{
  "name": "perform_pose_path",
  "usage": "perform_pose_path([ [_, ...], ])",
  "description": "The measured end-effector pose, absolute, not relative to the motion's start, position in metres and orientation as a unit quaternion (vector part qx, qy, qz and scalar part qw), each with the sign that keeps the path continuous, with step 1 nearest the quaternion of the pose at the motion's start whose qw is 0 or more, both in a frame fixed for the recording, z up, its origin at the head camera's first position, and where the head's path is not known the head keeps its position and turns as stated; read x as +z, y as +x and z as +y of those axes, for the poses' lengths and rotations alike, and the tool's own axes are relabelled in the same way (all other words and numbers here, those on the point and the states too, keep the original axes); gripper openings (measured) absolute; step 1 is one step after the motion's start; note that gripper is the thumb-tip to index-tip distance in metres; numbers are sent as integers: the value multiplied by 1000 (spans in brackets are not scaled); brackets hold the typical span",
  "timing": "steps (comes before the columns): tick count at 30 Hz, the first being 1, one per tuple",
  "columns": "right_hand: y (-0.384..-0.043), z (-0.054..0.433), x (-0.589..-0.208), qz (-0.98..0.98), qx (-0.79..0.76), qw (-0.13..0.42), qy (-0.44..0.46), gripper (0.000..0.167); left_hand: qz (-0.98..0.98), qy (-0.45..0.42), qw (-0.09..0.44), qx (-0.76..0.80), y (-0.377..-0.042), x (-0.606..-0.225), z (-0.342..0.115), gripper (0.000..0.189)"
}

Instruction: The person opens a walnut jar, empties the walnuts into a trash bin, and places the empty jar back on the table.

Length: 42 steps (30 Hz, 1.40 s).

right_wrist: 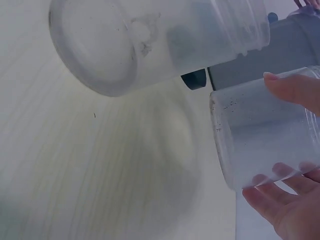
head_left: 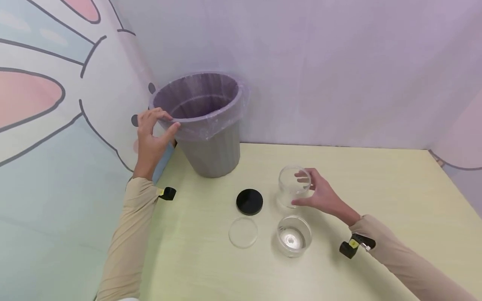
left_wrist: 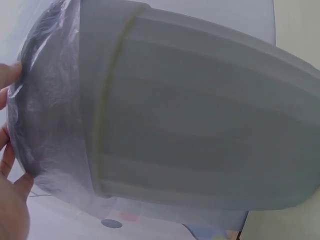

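Note:
My left hand (head_left: 152, 136) grips the near-left rim of a grey trash can (head_left: 211, 150), fingers and thumb at the edge. A thin clear plastic bag (left_wrist: 55, 115) lines the can and folds over its rim. My right hand (head_left: 320, 194) holds a clear plastic jar (head_left: 295, 184) round its side, thumb opposite the fingers. In the right wrist view this held jar (right_wrist: 265, 132) looks raised off the table. A second clear jar (head_left: 294, 239), without a lid, stands just nearer to me.
Left of the jars lie a round black lid (head_left: 249, 201) and a clear round disc (head_left: 243, 232). They rest on a pale yellow table (head_left: 376, 175). A plain curtain (head_left: 339, 75) hangs behind, and a cartoon-printed sheet (head_left: 56, 175) runs along the left.

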State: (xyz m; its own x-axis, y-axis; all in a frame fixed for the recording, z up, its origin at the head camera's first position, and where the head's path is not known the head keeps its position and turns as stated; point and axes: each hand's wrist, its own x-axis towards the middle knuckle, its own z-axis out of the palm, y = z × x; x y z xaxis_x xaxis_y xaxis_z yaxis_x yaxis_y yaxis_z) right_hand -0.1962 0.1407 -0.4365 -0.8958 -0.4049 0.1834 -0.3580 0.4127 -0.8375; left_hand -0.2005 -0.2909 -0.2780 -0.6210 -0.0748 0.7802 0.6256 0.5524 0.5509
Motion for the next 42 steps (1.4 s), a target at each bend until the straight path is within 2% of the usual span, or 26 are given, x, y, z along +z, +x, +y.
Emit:
perform_pose_path([
  [15,-195,139,-466,829,-511,52,-221,85,-758,-199,438,-439,-207,-287,-293,20],
  [18,-190,137,-461,826,-518,61,-216,84,-756,-200,448,-433,-207,-288,-292,20],
  [22,-184,136,-454,822,-524,70,-211,84,-754,-188,450,-439,-206,-290,-289,20],
  [27,-192,143,-472,826,-518,72,-213,89,-758,-184,460,-425,-203,-287,-283,19],
  [31,-194,148,-472,829,-509,83,-217,90,-769,-163,471,-400,-202,-291,-276,19],
  [37,-194,154,-466,835,-499,95,-213,88,-769,-121,492,-389,-216,-309,-279,23],
  [42,-193,159,-465,839,-495,106,-200,83,-779,-106,483,-385,-216,-318,-280,30],
])
